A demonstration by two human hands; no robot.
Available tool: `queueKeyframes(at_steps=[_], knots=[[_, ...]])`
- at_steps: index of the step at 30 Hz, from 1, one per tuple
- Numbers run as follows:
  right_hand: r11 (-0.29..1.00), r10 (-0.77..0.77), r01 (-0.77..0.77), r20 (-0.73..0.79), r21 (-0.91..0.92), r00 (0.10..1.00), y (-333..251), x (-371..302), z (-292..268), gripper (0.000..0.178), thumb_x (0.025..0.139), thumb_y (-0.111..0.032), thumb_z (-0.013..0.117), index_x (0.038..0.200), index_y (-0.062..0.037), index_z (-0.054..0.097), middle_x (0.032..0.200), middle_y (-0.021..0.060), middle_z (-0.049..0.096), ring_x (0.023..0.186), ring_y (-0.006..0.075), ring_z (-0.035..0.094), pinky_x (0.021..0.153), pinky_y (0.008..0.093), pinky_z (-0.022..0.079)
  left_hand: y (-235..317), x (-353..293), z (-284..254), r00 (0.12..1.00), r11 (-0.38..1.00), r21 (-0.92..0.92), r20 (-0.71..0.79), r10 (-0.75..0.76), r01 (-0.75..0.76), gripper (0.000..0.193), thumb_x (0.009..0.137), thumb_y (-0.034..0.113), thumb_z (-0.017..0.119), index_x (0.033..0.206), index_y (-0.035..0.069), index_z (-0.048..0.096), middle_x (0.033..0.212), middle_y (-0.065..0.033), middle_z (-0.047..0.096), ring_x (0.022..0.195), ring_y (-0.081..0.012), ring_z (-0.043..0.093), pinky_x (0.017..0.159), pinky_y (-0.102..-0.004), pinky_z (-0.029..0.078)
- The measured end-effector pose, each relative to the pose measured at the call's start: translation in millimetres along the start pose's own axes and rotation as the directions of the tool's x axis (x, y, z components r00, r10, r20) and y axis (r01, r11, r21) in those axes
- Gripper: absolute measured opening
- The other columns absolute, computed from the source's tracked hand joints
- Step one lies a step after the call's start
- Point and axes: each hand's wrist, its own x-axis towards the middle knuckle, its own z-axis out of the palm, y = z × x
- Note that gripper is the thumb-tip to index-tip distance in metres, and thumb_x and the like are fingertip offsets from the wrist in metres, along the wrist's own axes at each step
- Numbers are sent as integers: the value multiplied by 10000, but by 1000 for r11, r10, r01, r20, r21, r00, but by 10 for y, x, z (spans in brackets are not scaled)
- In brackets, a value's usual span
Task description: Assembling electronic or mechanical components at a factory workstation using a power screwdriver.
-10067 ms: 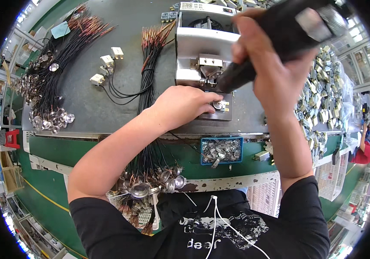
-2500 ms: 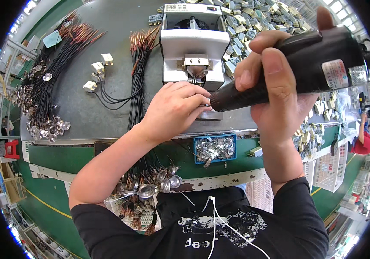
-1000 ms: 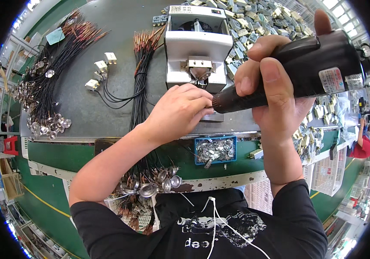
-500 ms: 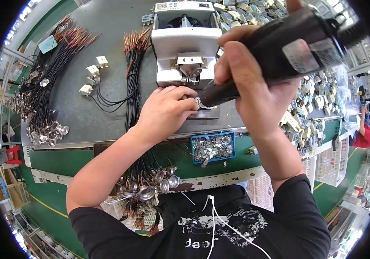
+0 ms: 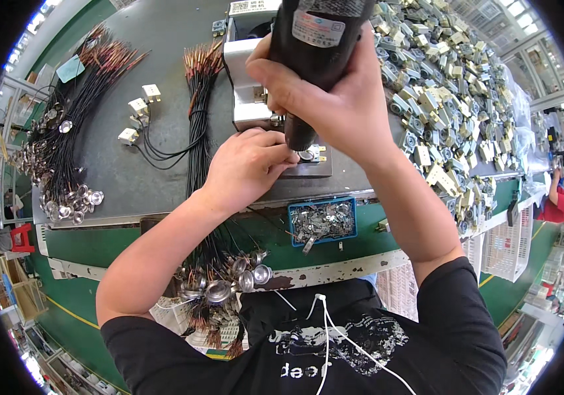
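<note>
A thick black electric screwdriver is wrapped in my right hand, its nose pointing down. The nose meets or hovers just over a small round metal part with brass-coloured tabs, which lies on a dark metal block at the front of a white bench machine. My left hand is closed in a pinch at the left side of that part. Its fingertips press close to the screwdriver's nose, and what they pinch is hidden.
Left of the machine lies a bundle of black wires with red-brown ends; another wire bundle with metal cups lies farther left. Several white connectors are between them. A blue tray holds metal clips. Ceramic-looking parts heap up on the right.
The screwdriver has swung from a slant to nearly upright, and my right hand has moved left with it. My left hand stays almost in place.
</note>
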Motion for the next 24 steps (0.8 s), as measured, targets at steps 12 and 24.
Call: queueKeyframes(at_steps=[12, 24], knots=[[997, -44, 49, 79, -54, 996, 107, -20, -26, 146, 884, 16, 779, 970, 7, 661, 829, 37, 706, 643, 87, 650, 562, 238, 518, 114, 110, -100, 935, 956, 46, 203, -292, 289, 268, 884, 270, 734, 1025, 57, 652, 962, -95, 686, 954, -333, 677, 801, -458, 548], [989, -128, 136, 116, -65, 985, 118, -151, -57, 125, 872, 92, 725, 965, 33, 665, 900, 73, 703, 714, 104, 654, 615, 229, 516, -81, 137, -1, 970, 993, 15, 214, -114, 113, 318, 909, 299, 713, 1008, 6, 635, 934, -152, 713, 914, -366, 702, 771, -473, 574]])
